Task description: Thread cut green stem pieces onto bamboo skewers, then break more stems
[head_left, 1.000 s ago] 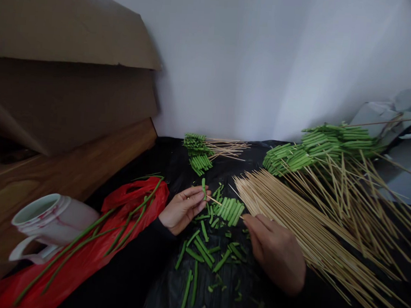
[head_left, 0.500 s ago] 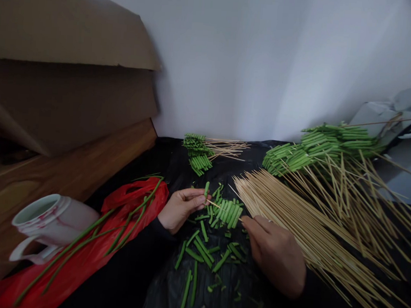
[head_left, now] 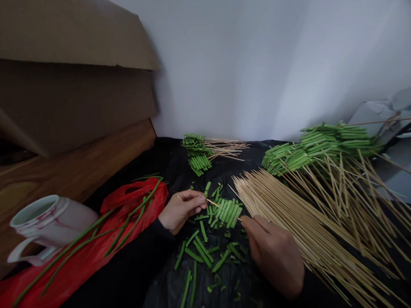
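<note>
Black plastic sheeting (head_left: 163, 287) carries a spread of loose bamboo skewers (head_left: 313, 222) at right, bean-loaded skewers (head_left: 318, 145) behind, and cut green beans (head_left: 225, 213) between the hands. Left hand (head_left: 180, 212): grip clenched on one bamboo skewer (head_left: 213, 203), its tip clear just above the beans. Right hand (head_left: 274, 255): grip clenched at the skewer's far end.

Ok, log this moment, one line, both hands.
left hand: pinching wooden skewer | right hand: beside skewer pile | between them: cut green beans
</note>
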Action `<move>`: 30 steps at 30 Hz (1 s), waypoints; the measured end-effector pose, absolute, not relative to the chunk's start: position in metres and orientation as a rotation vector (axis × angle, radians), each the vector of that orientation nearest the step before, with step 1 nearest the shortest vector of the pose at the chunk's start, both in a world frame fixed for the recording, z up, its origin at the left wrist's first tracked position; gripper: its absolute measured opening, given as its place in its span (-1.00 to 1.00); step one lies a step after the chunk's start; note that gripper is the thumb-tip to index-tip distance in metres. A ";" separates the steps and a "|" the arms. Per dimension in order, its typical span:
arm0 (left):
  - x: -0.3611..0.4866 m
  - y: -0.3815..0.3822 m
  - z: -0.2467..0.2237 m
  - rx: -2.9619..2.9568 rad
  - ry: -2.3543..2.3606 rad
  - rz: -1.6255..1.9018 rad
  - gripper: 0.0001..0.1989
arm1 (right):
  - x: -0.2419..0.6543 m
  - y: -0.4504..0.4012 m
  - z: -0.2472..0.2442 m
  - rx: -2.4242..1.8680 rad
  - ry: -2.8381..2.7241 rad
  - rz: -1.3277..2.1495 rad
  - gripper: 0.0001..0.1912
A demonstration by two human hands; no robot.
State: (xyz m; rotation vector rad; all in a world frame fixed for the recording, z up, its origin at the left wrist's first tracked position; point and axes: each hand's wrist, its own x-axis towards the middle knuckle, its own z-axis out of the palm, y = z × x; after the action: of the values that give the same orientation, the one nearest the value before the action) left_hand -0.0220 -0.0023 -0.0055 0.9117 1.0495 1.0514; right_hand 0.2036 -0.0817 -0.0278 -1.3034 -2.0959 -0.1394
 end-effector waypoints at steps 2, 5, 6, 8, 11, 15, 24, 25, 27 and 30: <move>-0.023 -0.001 -0.007 0.945 1.043 1.050 -0.70 | 0.203 -0.082 -0.029 -1.301 -2.092 -0.149 -0.77; -0.023 -0.001 -0.008 0.990 1.047 1.020 -0.71 | 0.203 -0.083 -0.030 -1.310 -2.092 -0.146 -0.78; -0.022 -0.002 -0.008 1.004 1.050 1.004 -0.71 | 0.203 -0.083 -0.031 -1.314 -2.097 -0.136 -0.78; -0.021 -0.004 -0.009 1.010 1.051 0.980 -0.71 | 0.202 -0.083 -0.031 -1.315 -2.105 -0.121 -0.79; -0.018 -0.005 -0.009 0.966 1.031 0.989 -0.70 | 0.202 -0.082 -0.032 -1.306 -2.100 -0.122 -0.78; -0.016 -0.006 -0.010 0.931 1.018 0.992 -0.70 | 0.201 -0.083 -0.031 -1.305 -2.092 -0.115 -0.78; -0.010 -0.011 -0.014 0.951 1.014 0.954 -0.70 | 0.197 -0.084 -0.028 -1.311 -2.088 -0.128 -0.76; -0.009 -0.012 -0.015 0.955 1.015 0.944 -0.70 | 0.196 -0.085 -0.028 -1.310 -2.089 -0.123 -0.75; -0.006 -0.014 -0.017 0.967 1.017 0.936 -0.71 | 0.195 -0.085 -0.029 -1.309 -2.087 -0.121 -0.75; -0.005 -0.015 -0.017 1.009 1.009 0.937 -0.73 | 0.195 -0.084 -0.030 -1.295 -2.083 -0.136 -0.75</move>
State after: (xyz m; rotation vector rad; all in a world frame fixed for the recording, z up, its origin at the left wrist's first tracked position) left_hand -0.0046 -0.0153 -0.0173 1.0094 1.0086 0.9369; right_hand 0.1946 -0.0845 -0.0300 -1.2955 -2.0832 -0.1357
